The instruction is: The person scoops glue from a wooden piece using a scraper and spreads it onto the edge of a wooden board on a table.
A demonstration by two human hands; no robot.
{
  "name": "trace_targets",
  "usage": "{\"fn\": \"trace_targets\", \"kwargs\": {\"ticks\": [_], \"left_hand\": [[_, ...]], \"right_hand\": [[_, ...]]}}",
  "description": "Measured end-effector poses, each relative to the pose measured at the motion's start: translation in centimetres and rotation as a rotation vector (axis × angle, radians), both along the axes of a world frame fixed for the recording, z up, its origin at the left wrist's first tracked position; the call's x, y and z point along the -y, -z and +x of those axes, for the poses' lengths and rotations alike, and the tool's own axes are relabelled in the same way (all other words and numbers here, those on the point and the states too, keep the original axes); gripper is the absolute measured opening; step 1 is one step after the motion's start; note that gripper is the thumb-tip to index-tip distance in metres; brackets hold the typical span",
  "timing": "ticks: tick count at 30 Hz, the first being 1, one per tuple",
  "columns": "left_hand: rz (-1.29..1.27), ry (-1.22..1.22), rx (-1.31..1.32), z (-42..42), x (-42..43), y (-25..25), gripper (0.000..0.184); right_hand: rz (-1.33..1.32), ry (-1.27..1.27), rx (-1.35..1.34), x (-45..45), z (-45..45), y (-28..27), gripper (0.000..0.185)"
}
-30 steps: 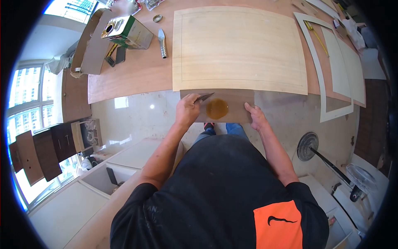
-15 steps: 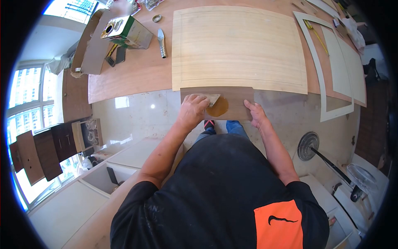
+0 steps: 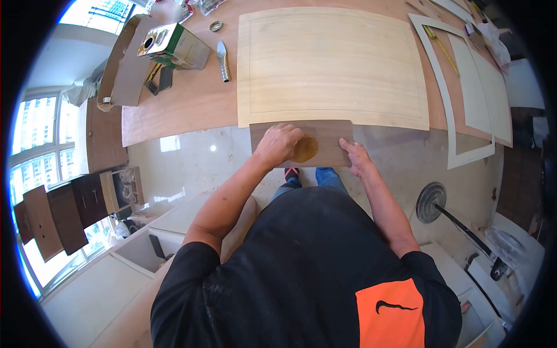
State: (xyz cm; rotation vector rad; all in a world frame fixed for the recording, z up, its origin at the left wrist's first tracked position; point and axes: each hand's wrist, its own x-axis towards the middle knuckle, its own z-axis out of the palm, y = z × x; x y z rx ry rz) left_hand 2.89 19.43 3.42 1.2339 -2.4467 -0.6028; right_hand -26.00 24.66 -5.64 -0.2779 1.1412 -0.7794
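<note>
Shiny floor [image 3: 203,136] shows in front of the big table [image 3: 168,119], and from where I stand the brown board [image 3: 329,136] is up over it, next to the pale panel [image 3: 333,69]. R hand [image 3: 358,158] pinches the board's right end, thumb on top. L hand [image 3: 279,144] is at the brown puddle [image 3: 306,150], fingers curled; can't tell if they hold smth. If the brown board tips, the puddle could run off & drip on the shoe [image 3: 292,173], b/c no rim stops it. If L hand shoves hard, the board could prob slip, b/c only R hand clearly grips it.
</note>
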Motion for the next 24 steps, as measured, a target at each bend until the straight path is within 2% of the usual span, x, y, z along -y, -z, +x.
{"fn": "trace_targets", "kwargs": {"ticks": [4,13,19,24], "left_hand": [[0.018,0.008,0.126,-0.6,1.9,0.5,0.010],[0.013,-0.068,0.116,-0.9,4.0,-0.2,0.007],[0.151,0.075,0.119,-1.7,2.1,-0.1,0.008],[0.086,-0.050,0.072,-1.4,3.4,0.3,0.007]], "right_hand": [[-0.006,-0.001,-0.002,0.1,-0.1,0.6,0.053],[0.001,-0.004,-0.060,0.0,-0.1,0.9,0.053],[0.016,0.000,-0.065,0.1,0.0,0.6,0.052],[0.012,0.004,-0.041,-0.1,-0.1,1.0,0.053]]}}
